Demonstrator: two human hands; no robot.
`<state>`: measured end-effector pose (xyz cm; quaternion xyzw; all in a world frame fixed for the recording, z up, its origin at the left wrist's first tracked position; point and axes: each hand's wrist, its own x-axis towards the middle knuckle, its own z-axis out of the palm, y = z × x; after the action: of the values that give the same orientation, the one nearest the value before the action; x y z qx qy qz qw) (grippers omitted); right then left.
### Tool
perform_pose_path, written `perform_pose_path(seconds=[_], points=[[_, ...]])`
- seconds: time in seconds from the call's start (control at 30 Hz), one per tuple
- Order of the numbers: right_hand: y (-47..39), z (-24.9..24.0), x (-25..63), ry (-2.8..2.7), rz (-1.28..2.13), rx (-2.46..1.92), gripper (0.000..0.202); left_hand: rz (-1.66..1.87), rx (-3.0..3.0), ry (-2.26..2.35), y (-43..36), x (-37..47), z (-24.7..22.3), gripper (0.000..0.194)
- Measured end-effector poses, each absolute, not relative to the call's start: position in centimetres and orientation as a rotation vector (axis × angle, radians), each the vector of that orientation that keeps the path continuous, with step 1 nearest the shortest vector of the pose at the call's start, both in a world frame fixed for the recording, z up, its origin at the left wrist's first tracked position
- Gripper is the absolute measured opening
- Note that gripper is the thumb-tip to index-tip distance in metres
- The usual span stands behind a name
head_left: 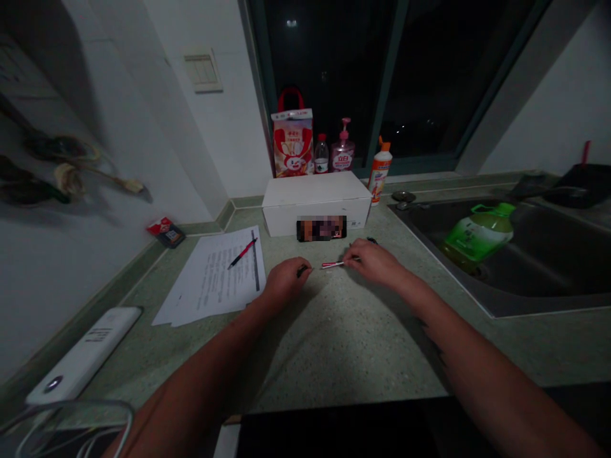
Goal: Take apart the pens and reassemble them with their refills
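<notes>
Two hands (285, 278) (375, 262) over speckled green counter (353, 356), dark window (329, 51) behind.

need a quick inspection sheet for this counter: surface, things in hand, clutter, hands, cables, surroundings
surface: green speckled counter
things in hand: slim red-and-silver piece; small dark piece, details too small to tell
clutter: printed sheets with a red-and-black pen on top; phone before a white box
hands: left hand pinches the dark piece, right hand the red-and-silver one
cables: pale loop at lower left, cable or wire unclear
surroundings: sink at right with a green-labelled bottle; dark window behind
</notes>
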<state>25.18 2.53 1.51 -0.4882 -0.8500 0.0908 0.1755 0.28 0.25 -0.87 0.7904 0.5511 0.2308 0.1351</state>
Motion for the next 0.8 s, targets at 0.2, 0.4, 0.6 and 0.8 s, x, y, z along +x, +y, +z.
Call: perform_pose_path(seconds=[0.2, 0.4, 0.6, 0.8], points=[[2.4, 0.8, 25.0, -2.507, 0.461, -1.331, 0.013, 0.527, 2.41, 1.522, 0.2, 0.7, -1.0, 0.02], [1.8, 0.6, 23.9, -2.515, 0.387, -1.341, 0.009, 0.687, 2.267, 1.585, 0.2, 0.4, -0.7, 0.026], [0.8, 1.0, 22.3, -2.359, 0.427, -1.186, 0.018, 0.777, 2.041, 1.414, -0.4, 1.0, -0.6, 0.037], [-0.3, 1.2, 20.7, -2.385, 0.422, -1.05, 0.01, 0.843, 1.968, 1.181, -0.9, 1.7, -0.7, 0.038]])
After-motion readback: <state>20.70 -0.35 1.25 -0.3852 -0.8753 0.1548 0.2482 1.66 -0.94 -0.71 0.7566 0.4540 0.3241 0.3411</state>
